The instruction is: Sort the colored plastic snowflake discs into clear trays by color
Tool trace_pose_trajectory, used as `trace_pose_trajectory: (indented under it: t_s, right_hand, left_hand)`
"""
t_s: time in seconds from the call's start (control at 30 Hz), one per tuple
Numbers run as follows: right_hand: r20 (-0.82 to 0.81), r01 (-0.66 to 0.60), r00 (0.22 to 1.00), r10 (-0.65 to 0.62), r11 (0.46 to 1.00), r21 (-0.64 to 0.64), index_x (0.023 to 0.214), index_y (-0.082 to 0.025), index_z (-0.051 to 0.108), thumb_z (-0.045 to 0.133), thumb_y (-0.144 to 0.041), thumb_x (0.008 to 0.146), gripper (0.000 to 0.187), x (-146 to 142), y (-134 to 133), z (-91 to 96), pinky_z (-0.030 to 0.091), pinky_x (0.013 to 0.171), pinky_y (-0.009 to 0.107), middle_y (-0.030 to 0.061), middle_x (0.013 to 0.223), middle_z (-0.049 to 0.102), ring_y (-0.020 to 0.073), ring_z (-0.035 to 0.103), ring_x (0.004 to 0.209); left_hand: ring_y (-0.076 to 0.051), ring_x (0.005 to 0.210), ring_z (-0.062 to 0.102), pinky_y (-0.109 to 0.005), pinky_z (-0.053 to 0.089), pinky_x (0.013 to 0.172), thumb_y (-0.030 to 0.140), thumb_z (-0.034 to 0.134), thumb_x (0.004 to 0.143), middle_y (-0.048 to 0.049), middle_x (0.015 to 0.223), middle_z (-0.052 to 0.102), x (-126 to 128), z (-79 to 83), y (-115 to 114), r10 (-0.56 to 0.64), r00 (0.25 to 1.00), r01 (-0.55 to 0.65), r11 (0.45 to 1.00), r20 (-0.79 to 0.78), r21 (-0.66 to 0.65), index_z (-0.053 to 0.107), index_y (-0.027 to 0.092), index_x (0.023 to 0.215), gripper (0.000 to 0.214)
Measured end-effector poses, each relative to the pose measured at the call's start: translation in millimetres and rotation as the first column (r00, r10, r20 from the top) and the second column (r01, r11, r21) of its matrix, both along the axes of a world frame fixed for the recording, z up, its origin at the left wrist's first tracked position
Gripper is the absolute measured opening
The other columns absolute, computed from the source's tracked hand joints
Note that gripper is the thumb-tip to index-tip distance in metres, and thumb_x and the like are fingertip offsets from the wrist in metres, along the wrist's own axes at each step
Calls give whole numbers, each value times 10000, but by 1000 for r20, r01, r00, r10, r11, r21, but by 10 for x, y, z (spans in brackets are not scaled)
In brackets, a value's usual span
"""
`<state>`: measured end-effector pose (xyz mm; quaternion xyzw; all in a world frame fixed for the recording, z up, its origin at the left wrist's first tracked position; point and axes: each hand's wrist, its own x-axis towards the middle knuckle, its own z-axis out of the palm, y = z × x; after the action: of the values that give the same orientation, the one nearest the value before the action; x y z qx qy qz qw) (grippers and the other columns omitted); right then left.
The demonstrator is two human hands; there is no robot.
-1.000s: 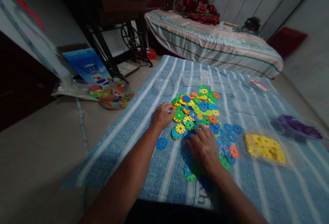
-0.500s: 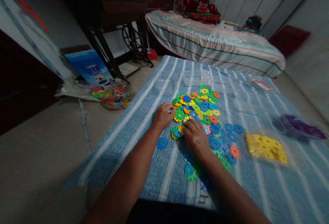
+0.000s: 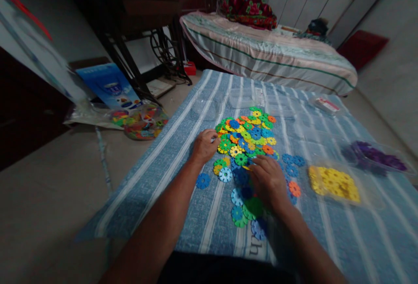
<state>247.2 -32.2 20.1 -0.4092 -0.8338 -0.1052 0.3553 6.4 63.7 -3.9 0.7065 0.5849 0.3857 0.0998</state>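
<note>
A heap of flat notched plastic discs (image 3: 243,134) in green, yellow, blue and orange lies on the striped tablecloth. My right hand (image 3: 269,182) pinches a yellow disc (image 3: 247,168) between thumb and fingers, just above the blue and green discs on the near side. At the heap's left edge rests my left hand (image 3: 205,145), its fingers bent and a small gap showing between thumb and fingers. A light blue disc (image 3: 225,174) and a darker blue disc (image 3: 203,181) lie nearer to me. Yellow discs (image 3: 335,184) fill a clear container on the right.
Purple pieces (image 3: 379,155) lie in another clear container farther right. Behind the heap are clear plastic containers (image 3: 241,98) and a packet with a red label (image 3: 327,104). A bed (image 3: 267,60) stands beyond the table, a sewing-machine stand (image 3: 166,51) to the left.
My right hand has moved right from the heap's near-left side, carrying a yellow disc and uncovering the light blue disc. My left hand stays at the heap's edge. The whole view shifted slightly.
</note>
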Motion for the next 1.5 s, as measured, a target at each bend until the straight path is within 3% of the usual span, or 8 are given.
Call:
trace_pose_trajectory:
  t_s: [0.2, 0.4, 0.5, 0.63, 0.73, 0.87, 1.1, 1.5]
  right_hand:
    - [-11, 308, 951, -308, 948, 77, 843, -191, 701, 590, -285, 932, 171, 970, -58, 164, 523, 825, 387, 93, 881, 737, 244, 680, 892]
    - [88, 665, 733, -675, 738, 117, 758, -189, 715, 510, -423, 909, 345, 1778, -179, 270, 407, 573, 357, 109, 731, 697, 257, 607, 640]
    - [60, 580, 810, -583, 812, 60, 779, -191, 708, 528, -390, 920, 303, 1482, -186, 234, 444, 614, 354, 98, 761, 705, 242, 623, 672]
    - [-81, 217, 973, -217, 976, -2, 890, -190, 695, 552, -301, 957, 193, 500, -198, 142, 523, 829, 375, 102, 930, 723, 241, 665, 929]
    - [-75, 12, 997, -20, 995, -100, 936, -196, 693, 571, -269, 951, 143, -213, -218, 111, 501, 944, 401, 110, 1050, 711, 258, 614, 1105]
    - [75, -22, 996, 46, 955, -296, 1021, -186, 697, 656, -316, 909, 176, -739, -164, 103, 448, 1020, 488, 149, 1218, 655, 321, 518, 1244]
    - [181, 32, 983, 25, 953, -301, 957, -169, 710, 563, -211, 961, 153, -865, -70, -65, 448, 1012, 477, 146, 1146, 671, 301, 532, 1218]
    - [-200, -158, 971, 130, 979, -128, 941, -215, 711, 564, -141, 924, 166, -596, -190, -3, 512, 966, 404, 88, 1031, 719, 223, 640, 1077]
  left_hand:
    - [-219, 1026, 670, -375, 540, 968, 208, 588, 803, -58, 1020, 725, 6, -3, 2, 9, 1000, -8, 1000, 8, -12, 661, 218, 788, 75]
    - [-211, 1020, 670, -360, 539, 968, 212, 594, 804, -54, 1021, 722, 13, 8, -6, 8, 1000, -8, 1000, 8, -14, 662, 218, 795, 68]
    - [-211, 1019, 671, -358, 538, 970, 207, 585, 808, -55, 1005, 721, 11, 10, -5, 4, 1000, -4, 1000, 5, -10, 660, 216, 795, 76]
    - [-213, 1032, 669, -363, 534, 981, 206, 582, 811, -57, 1016, 720, 5, 9, -1, 1, 1000, -1, 1000, -1, -4, 657, 215, 793, 77]
    - [-215, 1040, 669, -371, 534, 988, 210, 587, 814, -55, 1024, 724, 5, 13, -5, 7, 1000, -7, 1000, -3, -2, 659, 219, 791, 77]
    - [-212, 1050, 669, -368, 531, 996, 210, 581, 821, -61, 1035, 725, 9, 20, -12, 10, 1000, -10, 1000, 4, 4, 661, 215, 799, 84]
    - [-203, 1005, 675, -367, 545, 974, 202, 586, 811, -57, 1016, 726, 13, 4, -7, 16, 1000, -16, 1000, 20, -6, 664, 214, 812, 79]
    - [-204, 1022, 674, -368, 546, 977, 208, 595, 810, -53, 1019, 727, 18, 1, -12, 19, 1000, -19, 1000, 25, -3, 665, 220, 798, 73]
